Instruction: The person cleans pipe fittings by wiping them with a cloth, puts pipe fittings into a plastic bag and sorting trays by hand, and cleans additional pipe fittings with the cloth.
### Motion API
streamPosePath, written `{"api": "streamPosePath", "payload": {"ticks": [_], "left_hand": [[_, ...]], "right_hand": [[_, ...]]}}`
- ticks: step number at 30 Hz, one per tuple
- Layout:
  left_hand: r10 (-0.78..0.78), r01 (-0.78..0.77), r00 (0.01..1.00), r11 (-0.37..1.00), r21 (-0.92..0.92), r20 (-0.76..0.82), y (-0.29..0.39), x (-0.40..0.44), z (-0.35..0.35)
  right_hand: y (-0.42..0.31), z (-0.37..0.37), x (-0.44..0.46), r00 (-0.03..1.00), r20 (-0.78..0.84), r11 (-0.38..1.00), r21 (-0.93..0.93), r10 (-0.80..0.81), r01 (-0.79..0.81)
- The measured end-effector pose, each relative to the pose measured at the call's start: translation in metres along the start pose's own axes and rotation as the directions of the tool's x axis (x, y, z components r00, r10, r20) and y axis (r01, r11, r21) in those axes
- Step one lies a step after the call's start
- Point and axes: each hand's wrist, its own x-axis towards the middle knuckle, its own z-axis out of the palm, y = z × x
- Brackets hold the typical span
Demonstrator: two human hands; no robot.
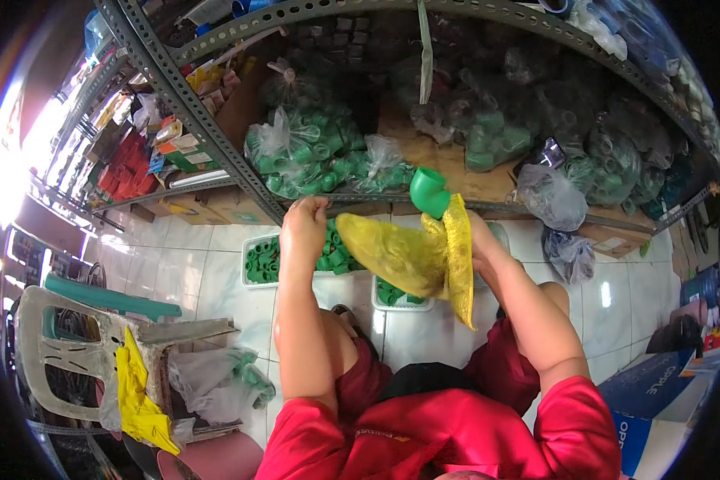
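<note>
A green pipe elbow (430, 192) sticks up out of a bunched yellow cloth (400, 252), in front of the shelf. My right hand (480, 238), partly hidden behind the cloth, is closed around the cloth and the lower end of the elbow. The loose part of the cloth swings out to the left and is blurred. My left hand (306, 210) is raised just left of the cloth's end, fingers curled together; whether anything is in them is hidden. Below the hands, a white tray (252, 282) of small green fittings and a second white tray (400, 307) of fittings stand on the floor.
Clear bags of green fittings (308, 148) fill the metal-framed shelf (328, 196) ahead. A plastic chair (64, 352) with a yellow cloth piece (140, 396) stands at the left, beside a plastic bag (216, 384). A blue and white box (648, 400) lies at the right.
</note>
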Motion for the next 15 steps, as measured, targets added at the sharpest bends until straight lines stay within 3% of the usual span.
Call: {"api": "streamPosePath", "payload": {"ticks": [1,2,3,5,8,9,12,15], "left_hand": [[0.001,-0.001,1.000,1.000,0.001,0.000,0.007,0.000,0.005],[0.042,-0.009,0.994,0.949,-0.314,0.099,0.016,-0.002,0.013],[0.111,0.018,0.978,0.803,-0.596,0.179,0.025,-0.004,0.021],[0.179,0.214,0.896,0.628,-0.749,0.406,0.049,-0.014,0.025],[0.143,0.341,0.890,0.422,-0.840,0.433,0.060,-0.020,0.045],[0.142,0.341,0.890,0.422,-0.840,0.433,0.058,-0.018,0.046],[0.111,0.558,0.824,0.006,-0.830,0.555,0.051,-0.013,0.043],[0.087,0.570,0.821,-0.089,-0.816,0.564,0.044,-0.009,0.040]], "right_hand": [[0.001,0.005,-0.003,1.000,0.001,1.000,0.000,-0.001,0.001],[0.002,0.013,-0.007,0.998,-0.062,0.997,-0.079,-0.018,0.013],[0.004,0.018,-0.010,0.992,-0.123,0.987,-0.158,-0.040,0.020],[0.008,0.019,-0.008,0.988,-0.156,0.976,-0.219,-0.018,-0.017],[0.004,0.027,-0.013,0.989,-0.145,0.945,-0.323,0.005,-0.052],[0.002,0.030,-0.017,0.991,-0.130,0.965,-0.262,-0.015,-0.020],[0.002,0.021,-0.013,0.993,-0.086,0.988,-0.137,-0.084,0.072],[0.001,-0.005,-0.008,0.991,0.075,0.993,-0.007,-0.113,0.114]]}}
